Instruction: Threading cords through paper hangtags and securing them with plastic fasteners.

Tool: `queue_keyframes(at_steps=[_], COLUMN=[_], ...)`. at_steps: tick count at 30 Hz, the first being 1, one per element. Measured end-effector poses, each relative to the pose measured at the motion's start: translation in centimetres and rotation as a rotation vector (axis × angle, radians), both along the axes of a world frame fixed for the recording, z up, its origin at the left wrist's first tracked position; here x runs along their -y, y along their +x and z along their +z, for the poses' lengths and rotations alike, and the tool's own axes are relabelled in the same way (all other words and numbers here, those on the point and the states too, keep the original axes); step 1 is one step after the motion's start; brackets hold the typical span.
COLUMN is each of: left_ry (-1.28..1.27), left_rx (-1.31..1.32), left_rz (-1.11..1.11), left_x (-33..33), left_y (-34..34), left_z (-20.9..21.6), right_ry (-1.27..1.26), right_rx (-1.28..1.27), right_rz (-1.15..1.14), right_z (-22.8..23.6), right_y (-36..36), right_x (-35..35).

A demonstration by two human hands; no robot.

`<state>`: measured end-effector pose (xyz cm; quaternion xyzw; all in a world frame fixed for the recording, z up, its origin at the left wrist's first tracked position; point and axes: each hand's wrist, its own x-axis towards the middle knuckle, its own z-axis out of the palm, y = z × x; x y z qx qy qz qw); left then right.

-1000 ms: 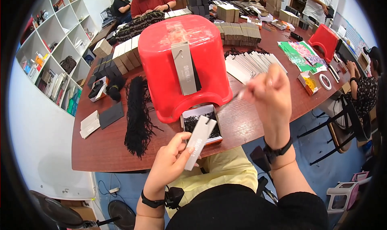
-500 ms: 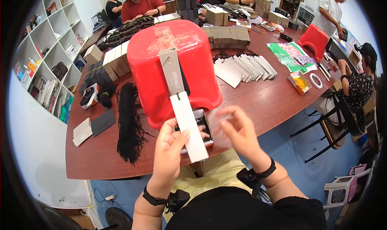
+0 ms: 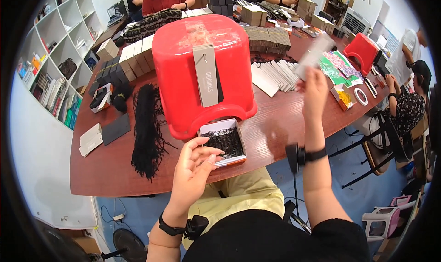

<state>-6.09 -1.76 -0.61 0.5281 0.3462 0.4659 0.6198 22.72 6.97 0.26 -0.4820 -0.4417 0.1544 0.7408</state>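
Note:
My right hand (image 3: 313,94) is raised over the right part of the table, pinching a pale hang tag (image 3: 316,56) that is smeared by motion. Below it lies a fanned row of similar white tags (image 3: 287,76). My left hand (image 3: 192,168) is empty, its fingers apart and a little curled, beside a small open box (image 3: 242,145) of tiny black pieces too small to name. Just behind the box stands an upturned red plastic stool (image 3: 170,78). Against its side rests a grey hang tag stack (image 3: 206,78), with a dark one partly behind it.
Black cords (image 3: 148,133) lie in a bundle left of the stool. White cards (image 3: 92,140) and a dark card (image 3: 116,129) sit at the left edge. Stacked tags (image 3: 267,39) stand behind. On the right are a tape roll (image 3: 360,95) and a seated person (image 3: 409,96).
My right hand has taken the white tag from my left hand and carried it up and right towards the fanned row. My left hand has let go, and the small box shows more fully.

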Motion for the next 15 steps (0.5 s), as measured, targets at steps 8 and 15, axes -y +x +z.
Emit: queue_keyframes(at_steps=[8,15], left_ry=[-0.064,-0.021], left_rx=[-0.172,-0.255], left_rz=[0.058,0.085], left_x=[0.4,-0.3], left_y=[-2.1,-2.2], left_z=[-1.3,-2.4], right_ry=[-0.735,-0.905], right_rx=[1.193,1.193], right_rz=[0.045,0.036], right_z=[-5.9,-5.0], right_y=[2.7,2.5], right_x=[-8.9,-10.4])
